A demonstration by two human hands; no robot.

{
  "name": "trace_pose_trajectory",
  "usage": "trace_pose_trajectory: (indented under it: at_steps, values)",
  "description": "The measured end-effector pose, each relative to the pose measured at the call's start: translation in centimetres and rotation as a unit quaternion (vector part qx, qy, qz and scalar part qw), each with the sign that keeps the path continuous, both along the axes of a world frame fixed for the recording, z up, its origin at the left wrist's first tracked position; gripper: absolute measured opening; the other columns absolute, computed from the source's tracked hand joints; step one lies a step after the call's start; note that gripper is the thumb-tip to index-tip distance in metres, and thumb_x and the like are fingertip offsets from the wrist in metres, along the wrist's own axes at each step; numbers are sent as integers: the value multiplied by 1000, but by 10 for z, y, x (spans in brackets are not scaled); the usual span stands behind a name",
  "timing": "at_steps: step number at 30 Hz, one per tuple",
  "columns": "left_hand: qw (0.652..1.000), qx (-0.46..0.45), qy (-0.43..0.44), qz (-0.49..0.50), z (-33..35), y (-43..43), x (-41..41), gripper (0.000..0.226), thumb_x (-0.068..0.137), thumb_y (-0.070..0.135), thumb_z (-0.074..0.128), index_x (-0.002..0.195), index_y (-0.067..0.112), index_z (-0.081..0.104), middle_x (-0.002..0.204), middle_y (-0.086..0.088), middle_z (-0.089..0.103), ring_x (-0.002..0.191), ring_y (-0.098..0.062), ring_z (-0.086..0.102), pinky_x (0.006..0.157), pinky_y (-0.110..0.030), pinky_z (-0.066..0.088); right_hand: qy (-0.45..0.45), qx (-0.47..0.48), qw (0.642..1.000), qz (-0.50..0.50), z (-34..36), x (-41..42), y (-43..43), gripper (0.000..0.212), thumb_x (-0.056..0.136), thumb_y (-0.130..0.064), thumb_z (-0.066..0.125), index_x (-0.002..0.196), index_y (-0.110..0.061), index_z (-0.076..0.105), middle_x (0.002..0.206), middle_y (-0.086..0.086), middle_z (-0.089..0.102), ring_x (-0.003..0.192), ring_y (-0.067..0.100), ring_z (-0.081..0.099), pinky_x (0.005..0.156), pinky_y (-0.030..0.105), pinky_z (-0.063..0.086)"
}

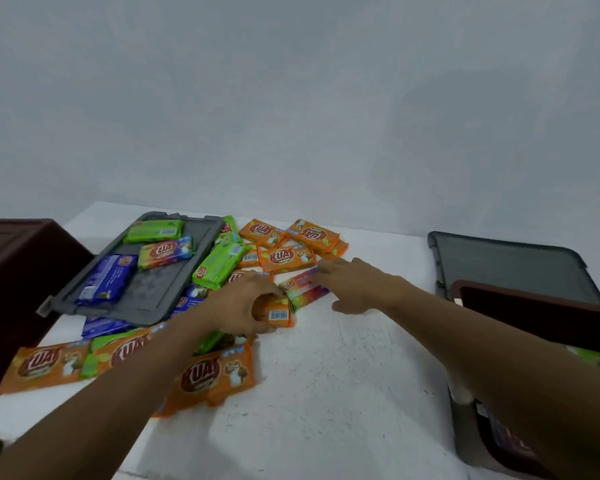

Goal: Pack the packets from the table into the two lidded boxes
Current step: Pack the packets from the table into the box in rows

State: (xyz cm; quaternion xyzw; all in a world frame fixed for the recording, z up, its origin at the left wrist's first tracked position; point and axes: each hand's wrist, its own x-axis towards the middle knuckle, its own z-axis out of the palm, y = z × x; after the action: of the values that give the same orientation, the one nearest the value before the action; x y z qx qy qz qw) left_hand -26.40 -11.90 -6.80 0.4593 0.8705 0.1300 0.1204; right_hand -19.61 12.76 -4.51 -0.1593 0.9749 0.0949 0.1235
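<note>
Orange, green and blue packets lie scattered over the white table. My left hand is closed around an orange packet with a barcode label, near the table's middle. My right hand rests flat with fingers spread on a multicoloured packet. A dark brown box stands at the left. A second dark brown box stands at the right, with packets partly visible inside. Several orange packets lie behind my hands, and more orange packets lie under my left forearm.
A grey lid lies on the left with green, blue and multicoloured packets on it. Another grey lid leans behind the right box. A pale wall rises just behind the table's far edge.
</note>
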Motion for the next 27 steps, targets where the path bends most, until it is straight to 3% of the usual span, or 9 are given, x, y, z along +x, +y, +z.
trace_pose_trajectory:
  at_steps: [3, 8, 10, 13, 16, 19, 21, 24, 27]
  values:
    - [992, 86, -90, 33, 5, -1, 2, 67, 77, 68, 60, 126, 24, 57, 113, 13, 55, 104, -6, 52, 86, -21, 45, 13, 8, 1000, 9, -3, 2, -5, 63, 85, -36, 68, 137, -16, 39, 136, 9, 41, 121, 25, 42, 95, 42, 44]
    - [918, 229, -283, 159, 14, 7, -2, 24, 99, 33, 50, 120, 28, 60, 112, 3, 66, 97, -11, 65, 86, -30, 52, -50, -30, 998, -23, 14, 5, -9, 44, 89, -33, 61, 125, -15, 43, 105, 9, 55, 91, 23, 54, 76, 34, 48]
    - [867, 268, -356, 225, 16, 14, 1, 23, 101, 36, 44, 114, 26, 61, 108, -3, 70, 94, -19, 70, 85, -37, 57, -57, -124, 988, -66, 25, 7, -7, 29, 95, -31, 50, 117, -13, 47, 98, 5, 56, 85, 20, 55, 67, 27, 46]
    - [814, 315, -396, 286, 20, 29, 4, 30, 102, 36, 41, 111, 16, 62, 100, -10, 74, 90, -26, 71, 80, -39, 58, -74, -274, 949, -138, 39, 11, 7, 27, 100, -30, 45, 117, -12, 56, 107, -4, 63, 83, 9, 62, 65, 14, 47]
    - [778, 334, -445, 293, 24, 44, 3, 32, 102, 31, 44, 112, 7, 62, 99, -19, 73, 87, -33, 70, 81, -44, 58, -89, -326, 923, -186, 55, 23, 24, 27, 102, -31, 42, 119, -17, 57, 107, -6, 62, 85, 8, 64, 71, 18, 51]
    - [810, 324, -412, 262, 29, 64, 10, 40, 99, 39, 49, 121, 8, 62, 111, -16, 71, 97, -30, 70, 85, -43, 57, -85, -385, 890, -230, 68, 44, 41, 25, 102, -27, 42, 108, -13, 61, 100, -2, 67, 80, 7, 66, 68, 19, 50]
    - [834, 326, -380, 233, 34, 81, 21, 40, 94, 42, 57, 112, 8, 65, 109, -13, 71, 101, -28, 69, 87, -41, 56, -65, -417, 869, -257, 76, 62, 53, 25, 99, -29, 48, 105, -12, 64, 97, -1, 69, 80, 11, 67, 65, 19, 47]
    - [875, 281, -345, 193, 51, 104, 40, 35, 82, 40, 72, 110, 22, 61, 108, 1, 65, 101, -11, 63, 75, -21, 50, -5, -438, 858, -268, 85, 90, 70, 30, 86, -44, 68, 101, -19, 66, 94, -4, 71, 80, 11, 67, 69, 22, 48]
    - [905, 222, -326, 156, 71, 131, 60, 68, 66, 30, 88, 122, 30, 49, 108, 4, 65, 92, -9, 65, 70, -22, 52, 34, -510, 819, -260, 95, 116, 80, 51, 66, -44, 85, 104, -23, 59, 95, -2, 72, 82, 13, 70, 75, 26, 55]
